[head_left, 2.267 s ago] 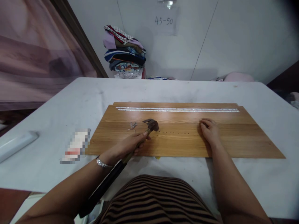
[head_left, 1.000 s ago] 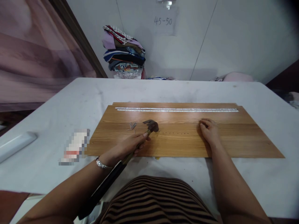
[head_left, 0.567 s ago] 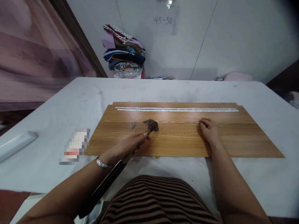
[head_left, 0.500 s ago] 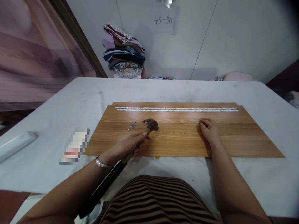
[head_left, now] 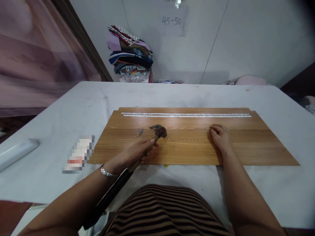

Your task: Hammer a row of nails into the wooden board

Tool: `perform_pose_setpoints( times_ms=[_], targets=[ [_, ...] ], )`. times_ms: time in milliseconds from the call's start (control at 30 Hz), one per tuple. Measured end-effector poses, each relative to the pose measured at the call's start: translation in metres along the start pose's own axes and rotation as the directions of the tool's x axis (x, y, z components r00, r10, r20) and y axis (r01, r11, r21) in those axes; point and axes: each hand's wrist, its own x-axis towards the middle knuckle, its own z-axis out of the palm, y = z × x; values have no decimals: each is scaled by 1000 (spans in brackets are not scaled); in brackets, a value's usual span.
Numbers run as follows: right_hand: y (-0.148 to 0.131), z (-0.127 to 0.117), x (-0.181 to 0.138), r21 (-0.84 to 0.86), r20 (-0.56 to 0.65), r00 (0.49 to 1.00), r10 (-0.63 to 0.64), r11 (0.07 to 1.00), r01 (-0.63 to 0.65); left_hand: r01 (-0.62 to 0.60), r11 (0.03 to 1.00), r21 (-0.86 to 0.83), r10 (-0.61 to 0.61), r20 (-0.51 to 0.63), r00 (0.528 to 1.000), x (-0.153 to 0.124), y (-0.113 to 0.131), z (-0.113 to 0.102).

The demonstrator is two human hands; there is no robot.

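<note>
Left hand [head_left: 142, 148] — fingers wrapped round a dark metal claw hammer [head_left: 161, 131] with black grip, held near its head, probably for control, over a brown wood-grain board [head_left: 187, 155]. Slim silvery nails [head_left: 139, 132] lie close by. Right hand [head_left: 220, 136] rests half-curled — contents unclear.

Glossy wooden board [head_left: 253, 141], metal nails [head_left: 141, 132], seemingly matt hammerhead [head_left: 161, 131]

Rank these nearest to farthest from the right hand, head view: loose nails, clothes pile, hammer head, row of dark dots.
1. Row of dark dots: left of the right hand.
2. Hammer head: left, at the row's other end.
3. Loose nails: farther left, past the hammer head.
4. Clothes pile: back left, beyond the board.
</note>
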Motion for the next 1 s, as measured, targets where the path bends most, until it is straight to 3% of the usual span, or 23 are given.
perform_pose_setpoints(
  times_ms=[1000],
  targets=[
    [0,0,1,4,-3,1000,-19,1000,19,6,1000,13,-6,12,1000,2,-3,-1]
  ],
)
